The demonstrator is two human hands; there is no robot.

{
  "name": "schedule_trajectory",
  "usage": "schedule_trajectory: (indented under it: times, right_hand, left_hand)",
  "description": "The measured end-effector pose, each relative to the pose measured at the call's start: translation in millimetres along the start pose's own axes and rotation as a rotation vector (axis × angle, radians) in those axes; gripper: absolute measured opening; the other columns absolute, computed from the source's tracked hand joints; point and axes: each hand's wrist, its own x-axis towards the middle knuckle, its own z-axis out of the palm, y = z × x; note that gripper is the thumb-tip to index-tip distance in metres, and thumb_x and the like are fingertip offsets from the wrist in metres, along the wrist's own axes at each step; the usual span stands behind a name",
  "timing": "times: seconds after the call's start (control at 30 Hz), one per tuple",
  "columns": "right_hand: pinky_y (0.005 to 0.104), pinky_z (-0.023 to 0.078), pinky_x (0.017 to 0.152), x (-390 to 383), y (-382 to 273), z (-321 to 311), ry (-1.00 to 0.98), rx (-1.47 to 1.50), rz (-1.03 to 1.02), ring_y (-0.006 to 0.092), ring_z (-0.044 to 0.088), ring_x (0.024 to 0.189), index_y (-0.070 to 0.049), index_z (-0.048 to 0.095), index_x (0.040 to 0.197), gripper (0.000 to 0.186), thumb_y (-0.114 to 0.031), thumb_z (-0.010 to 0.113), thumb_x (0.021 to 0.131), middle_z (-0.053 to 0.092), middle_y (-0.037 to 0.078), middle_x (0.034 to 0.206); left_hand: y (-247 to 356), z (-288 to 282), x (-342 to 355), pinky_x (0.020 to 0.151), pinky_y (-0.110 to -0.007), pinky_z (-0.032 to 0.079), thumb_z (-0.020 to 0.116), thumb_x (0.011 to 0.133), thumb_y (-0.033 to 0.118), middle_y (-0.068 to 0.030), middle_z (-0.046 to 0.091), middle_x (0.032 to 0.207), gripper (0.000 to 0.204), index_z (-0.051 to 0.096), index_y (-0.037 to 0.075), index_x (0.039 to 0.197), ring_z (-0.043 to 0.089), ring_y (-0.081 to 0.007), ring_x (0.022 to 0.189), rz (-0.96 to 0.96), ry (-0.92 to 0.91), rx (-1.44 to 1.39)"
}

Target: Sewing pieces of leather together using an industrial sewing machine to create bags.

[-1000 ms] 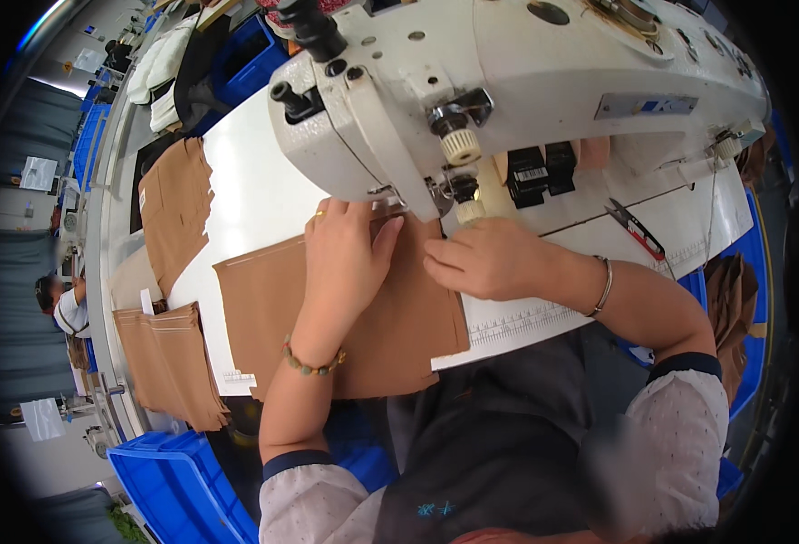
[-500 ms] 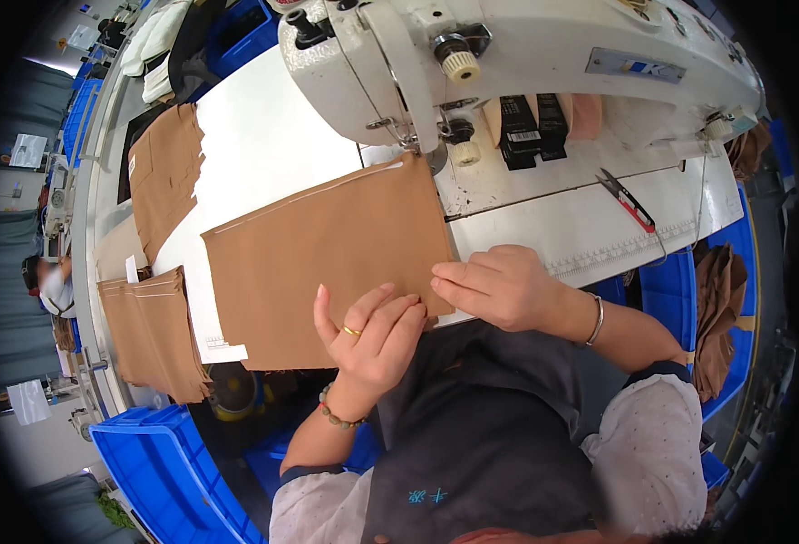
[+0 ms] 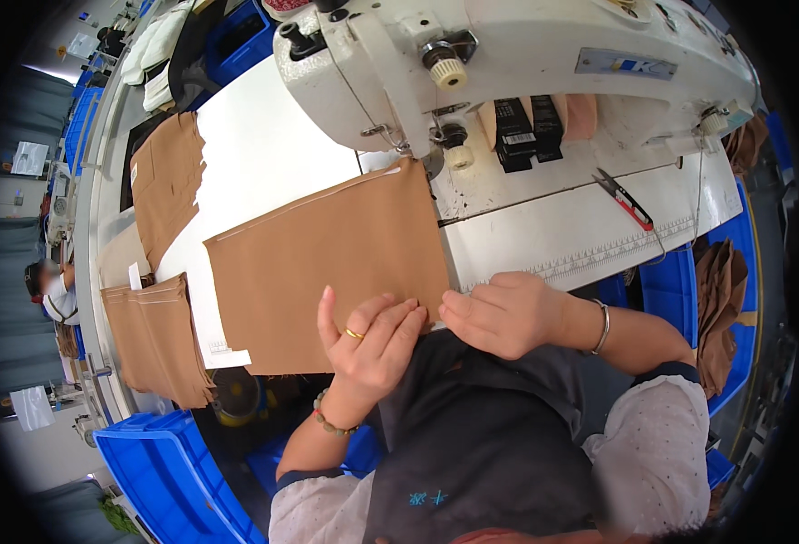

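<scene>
A brown fabric panel [image 3: 327,263] lies on the white sewing table, its far right corner beneath the needle area of the white sewing machine [image 3: 508,54]. A pale line runs along its far edge. My left hand [image 3: 374,340], wearing a gold ring, grips the near edge, little finger raised and thumb hidden. Beside it, my right hand [image 3: 503,313] is closed in a pinch at the near right corner; its fingertips hide exactly how much cloth is between them.
Red-handled thread snips [image 3: 630,204] lie right of the panel, beyond a printed ruler strip [image 3: 599,258]. Black printed cards [image 3: 526,131] sit under the machine arm. Stacked brown pieces [image 3: 154,335] stand left. Blue bins [image 3: 168,462] flank the table.
My right hand has slid down the panel's right edge toward the near corner, staying close to my left hand. The left hand keeps its grip, and the panel lies almost unchanged.
</scene>
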Motion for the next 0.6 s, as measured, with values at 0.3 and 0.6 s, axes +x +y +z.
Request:
schedule_trajectory:
  times: [0.3,0.6]
  right_hand:
    - [0.0258,0.043,0.048,-5.4,-1.2,4.9,-0.114,0.071,0.062,0.0108,0.054,0.059,-0.007,0.063,0.078,0.009,-0.016,0.066,0.079,0.053,0.002,0.076]
    - [0.0250,0.043,0.045,-6.5,3.9,1.4,-0.156,0.065,0.026,0.0115,0.052,0.054,-0.006,0.064,0.078,0.011,-0.017,0.066,0.075,0.053,0.003,0.075]
  left_hand:
    - [-13.5,-4.4,34.3,0.090,-0.039,0.053,0.080,0.080,0.012,-0.0087,0.067,0.102,0.025,0.072,0.006,0.103,0.063,-0.0289,0.092,-0.180,-0.409,-0.556]
    - [-25.7,37.9,52.5,0.110,-0.050,0.040,0.076,0.086,0.034,-0.0068,0.062,0.131,0.050,0.066,0.009,0.128,0.057,-0.0300,0.123,-0.001,-0.380,-0.174]
